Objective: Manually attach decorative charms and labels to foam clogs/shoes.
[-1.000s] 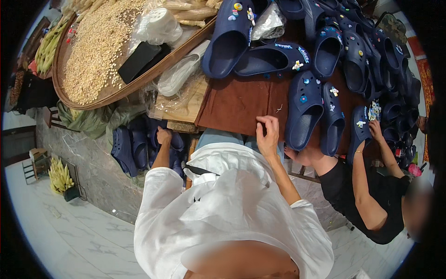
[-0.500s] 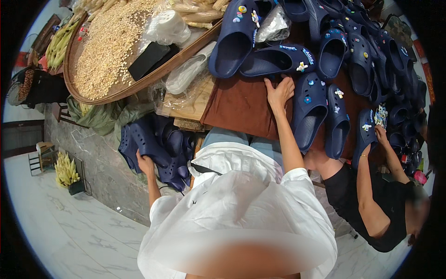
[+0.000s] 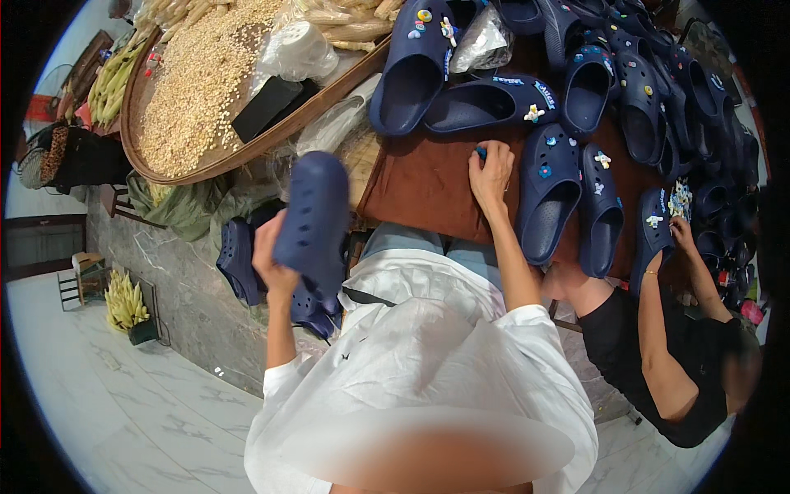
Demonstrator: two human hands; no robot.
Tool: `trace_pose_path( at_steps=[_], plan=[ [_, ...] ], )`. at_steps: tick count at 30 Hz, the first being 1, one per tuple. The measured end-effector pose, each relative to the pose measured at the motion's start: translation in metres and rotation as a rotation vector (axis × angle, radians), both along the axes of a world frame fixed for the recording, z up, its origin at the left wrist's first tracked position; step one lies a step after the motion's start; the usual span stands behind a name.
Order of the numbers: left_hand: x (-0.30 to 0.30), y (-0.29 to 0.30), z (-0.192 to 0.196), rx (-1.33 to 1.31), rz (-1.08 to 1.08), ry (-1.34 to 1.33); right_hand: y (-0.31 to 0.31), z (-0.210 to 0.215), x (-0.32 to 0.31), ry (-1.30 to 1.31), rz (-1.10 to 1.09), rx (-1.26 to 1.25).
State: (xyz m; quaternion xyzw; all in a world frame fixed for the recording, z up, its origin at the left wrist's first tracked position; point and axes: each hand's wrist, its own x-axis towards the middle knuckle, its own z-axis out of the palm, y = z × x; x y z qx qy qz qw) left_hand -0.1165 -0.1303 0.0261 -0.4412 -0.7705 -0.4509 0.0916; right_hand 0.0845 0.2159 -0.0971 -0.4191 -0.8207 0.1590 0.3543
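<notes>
Blurred left hand [image 3: 271,247] clamped on a navy clog [image 3: 317,214], foot opening hidden, right hand [image 3: 493,174] pinching a blue bit [image 3: 481,152] too small to identify, clog smooth, round-ended, holes along one side

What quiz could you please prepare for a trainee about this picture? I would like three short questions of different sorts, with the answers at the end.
1. Multiple choice: which hand holds the raised navy clog? (a) left (b) right
2. True or false: a flat black object lies in the round tray with the pale kernels.
3. Fill in: the right hand pinches a small thing whose colour is ____.

Key: 1. (a), the left hand; 2. true; 3. blue.
</notes>
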Motion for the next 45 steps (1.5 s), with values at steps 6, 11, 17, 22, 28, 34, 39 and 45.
trace_pose_path(
  at_steps=[6, 11, 17, 22, 28, 34, 39, 45],
  plan=[
    [0.036, 0.071, -0.020, -0.144, -0.255, -0.189, -0.049, 0.015, 0.035, 0.026, 0.152, -0.095],
    [0.040, 0.099, -0.040, -0.197, -0.300, -0.156, -0.080, 0.044, 0.051, 0.095, 0.135, -0.200],
    [0.029, 0.115, -0.045, -0.260, -0.306, -0.091, -0.104, 0.052, 0.075, 0.093, 0.063, -0.224],
    [0.015, 0.135, -0.044, -0.258, -0.344, 0.056, -0.107, 0.065, 0.092, 0.167, -0.034, -0.208],
    [0.016, 0.136, -0.041, -0.314, -0.360, 0.069, -0.077, 0.081, 0.114, 0.031, -0.192, -0.105],
    [0.027, 0.128, -0.023, -0.302, -0.322, 0.015, -0.049, 0.065, 0.124, -0.081, -0.188, -0.236],
    [0.037, 0.124, -0.005, -0.031, -0.389, 0.013, -0.050, 0.051, 0.119, -0.110, -0.160, -0.247],
    [0.100, 0.145, -0.009, 0.091, -0.512, -0.269, -0.091, 0.063, 0.112, -0.061, -0.049, -0.403]
  ],
)
